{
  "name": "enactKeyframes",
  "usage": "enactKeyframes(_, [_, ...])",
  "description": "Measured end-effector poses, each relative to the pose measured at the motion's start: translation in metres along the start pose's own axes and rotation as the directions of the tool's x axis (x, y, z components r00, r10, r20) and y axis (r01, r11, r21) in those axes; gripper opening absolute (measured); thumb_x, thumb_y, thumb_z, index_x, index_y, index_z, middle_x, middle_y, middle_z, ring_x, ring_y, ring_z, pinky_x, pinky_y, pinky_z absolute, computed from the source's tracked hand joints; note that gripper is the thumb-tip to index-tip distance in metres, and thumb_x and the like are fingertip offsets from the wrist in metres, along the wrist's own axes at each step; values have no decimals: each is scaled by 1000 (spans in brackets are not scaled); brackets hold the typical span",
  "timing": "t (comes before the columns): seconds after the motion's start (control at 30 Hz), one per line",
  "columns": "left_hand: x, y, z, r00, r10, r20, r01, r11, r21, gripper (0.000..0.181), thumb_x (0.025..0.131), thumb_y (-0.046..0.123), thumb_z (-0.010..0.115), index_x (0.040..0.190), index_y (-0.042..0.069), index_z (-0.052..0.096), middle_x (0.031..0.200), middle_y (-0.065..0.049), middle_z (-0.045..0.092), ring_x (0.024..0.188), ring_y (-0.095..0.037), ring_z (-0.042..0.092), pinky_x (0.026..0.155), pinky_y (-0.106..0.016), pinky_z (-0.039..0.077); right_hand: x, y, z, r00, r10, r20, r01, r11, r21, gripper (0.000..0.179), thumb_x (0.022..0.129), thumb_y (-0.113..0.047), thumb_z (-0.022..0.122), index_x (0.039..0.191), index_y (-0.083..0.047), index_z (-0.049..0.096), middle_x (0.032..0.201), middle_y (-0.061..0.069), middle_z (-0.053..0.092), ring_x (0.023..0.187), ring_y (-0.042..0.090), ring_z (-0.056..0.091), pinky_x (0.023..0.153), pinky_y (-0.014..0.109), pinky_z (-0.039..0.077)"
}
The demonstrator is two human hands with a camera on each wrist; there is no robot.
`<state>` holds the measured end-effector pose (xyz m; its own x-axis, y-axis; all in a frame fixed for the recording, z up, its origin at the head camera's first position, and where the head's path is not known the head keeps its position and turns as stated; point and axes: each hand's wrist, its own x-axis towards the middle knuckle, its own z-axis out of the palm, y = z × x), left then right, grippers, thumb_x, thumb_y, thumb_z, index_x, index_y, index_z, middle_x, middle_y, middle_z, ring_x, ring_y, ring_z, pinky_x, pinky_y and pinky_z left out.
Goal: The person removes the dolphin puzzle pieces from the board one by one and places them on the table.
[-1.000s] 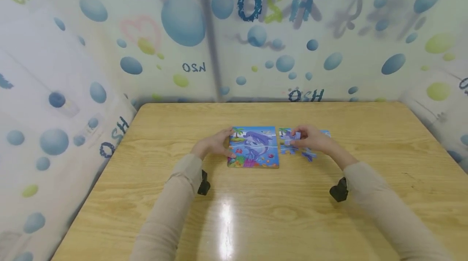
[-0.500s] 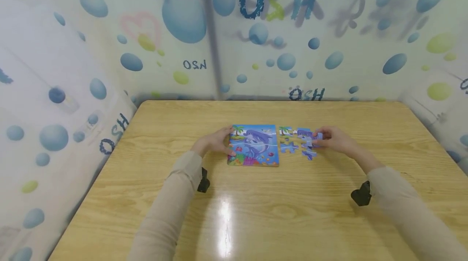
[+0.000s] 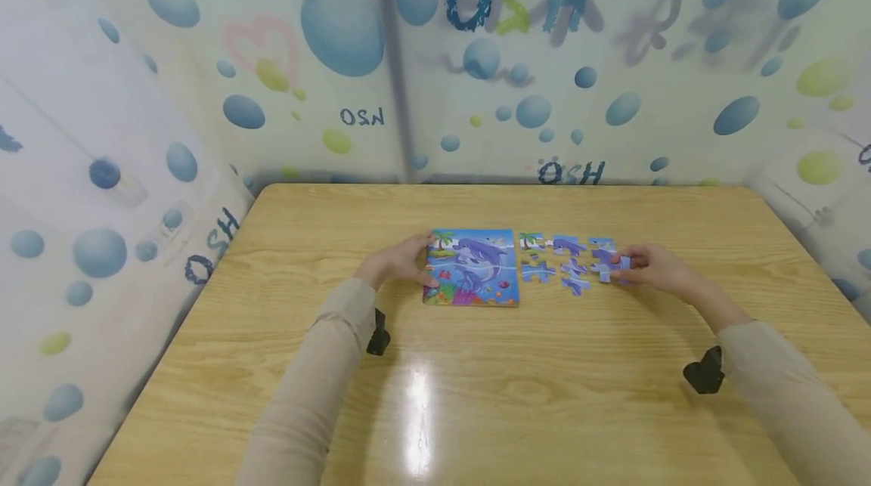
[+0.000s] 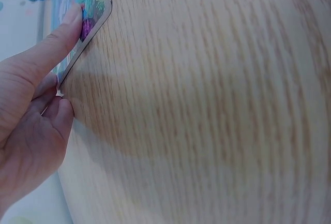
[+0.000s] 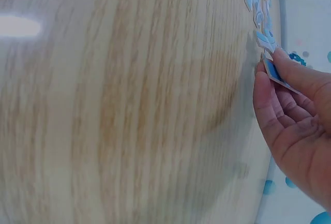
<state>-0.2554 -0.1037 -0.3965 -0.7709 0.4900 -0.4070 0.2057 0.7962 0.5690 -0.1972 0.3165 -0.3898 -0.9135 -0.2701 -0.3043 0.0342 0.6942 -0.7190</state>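
Observation:
The square dolphin picture board [image 3: 474, 268] lies flat near the middle of the table. My left hand [image 3: 400, 261] holds its left edge; in the left wrist view the thumb [image 4: 62, 33] lies on the picture while the other fingers sit at the edge. To the right of the board, my right hand [image 3: 656, 270] pinches a jigsaw piece [image 5: 279, 77] between thumb and fingers, low over the table. Beside it are loose jigsaw pieces with matching print: a palm tree piece [image 3: 531, 241], a dolphin piece [image 3: 568, 246] and several others.
The wooden table [image 3: 476, 380] extends on every side of the puzzle, with a bright glare streak toward its front. A bubble-printed curtain [image 3: 327, 146] hangs behind and beside it. A black wrist camera [image 3: 705, 373] hangs at the right sleeve.
My right hand has moved right, away from the board, and the jigsaw pieces now lie spread in separate columns rather than bunched together. The left hand keeps its place on the board.

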Motion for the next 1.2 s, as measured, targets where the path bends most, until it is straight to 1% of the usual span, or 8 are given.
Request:
enactKeyframes(0.2, [-1, 0, -1, 1000, 6, 2, -6, 1000, 8, 93, 77, 26, 72, 147, 7, 13, 156, -6, -2, 143, -27, -1, 118, -42, 9, 1, 4, -3, 999, -13, 40, 14, 1000, -20, 49, 89, -20, 59, 122, 13, 46, 98, 13, 66, 77, 1, 58, 70, 23, 55])
enactKeyframes(0.4, [-2, 1, -2, 1000, 7, 4, -7, 1000, -3, 93, 78, 26, 72, 147, 7, 13, 156, -6, -2, 143, -27, -1, 118, -43, 9, 5, 3, -3, 1000, -24, 13, 26, 989, -149, 46, 85, -23, 65, 116, 9, 53, 87, 8, 59, 73, 8, 47, 61, 21, 46])
enactKeyframes(0.5, [-2, 1, -2, 1000, 5, 5, -5, 1000, 0, 93, 78, 27, 72, 147, 8, 13, 156, -6, -2, 143, -28, -1, 117, -43, 9, 6, 2, -2, 999, -38, -10, 35, 981, -192, 44, 83, -23, 67, 112, 7, 55, 86, 10, 57, 73, 11, 46, 58, 22, 41])
enactKeyframes(0.67, [-2, 0, -2, 1000, 9, 6, -9, 1000, 12, 95, 77, 28, 73, 147, 8, 13, 156, -8, -2, 143, -28, 0, 117, -43, 8, 7, 1, 0, 999, -48, -24, 42, 976, -214, 45, 82, -25, 67, 111, 7, 55, 102, 24, 57, 87, 27, 55, 66, 29, 48])
enactKeyframes(0.77, [-3, -1, -1, 1000, 17, 6, -17, 1000, 15, 96, 77, 29, 73, 147, 7, 12, 155, -9, -2, 143, -29, 0, 117, -43, 8, 7, 1, 1, 998, -54, -27, 46, 973, -225, 45, 82, -26, 67, 112, 6, 54, 114, 32, 52, 99, 41, 53, 76, 41, 51])
enactKeyframes(0.87, [-3, -2, 0, 1000, 23, 5, -24, 1000, 14, 95, 77, 29, 72, 147, 6, 11, 155, -10, -2, 143, -29, 0, 117, -44, 8, 7, 0, 1, 998, -60, -17, 55, 972, -228, 45, 83, -26, 67, 112, 6, 53, 117, 35, 49, 104, 47, 50, 81, 49, 49])
enactKeyframes(1.13, [-4, 0, -1, 1000, 27, 2, -27, 999, 31, 95, 78, 30, 71, 147, 6, 10, 155, -10, -1, 143, -29, 1, 117, -44, 9, 6, 3, 1, 996, -93, 0, 91, 971, -220, 39, 83, -20, 67, 111, 4, 56, 102, 21, 56, 88, 26, 55, 71, 30, 47])
enactKeyframes(1.2, [-5, 0, -1, 1000, 25, -1, -25, 999, 30, 95, 78, 29, 71, 147, 6, 10, 155, -10, -1, 143, -29, 1, 117, -44, 9, 5, 3, 2, 996, -94, 2, 93, 972, -216, 39, 83, -20, 67, 111, 4, 56, 100, 19, 56, 86, 23, 55, 70, 29, 47])
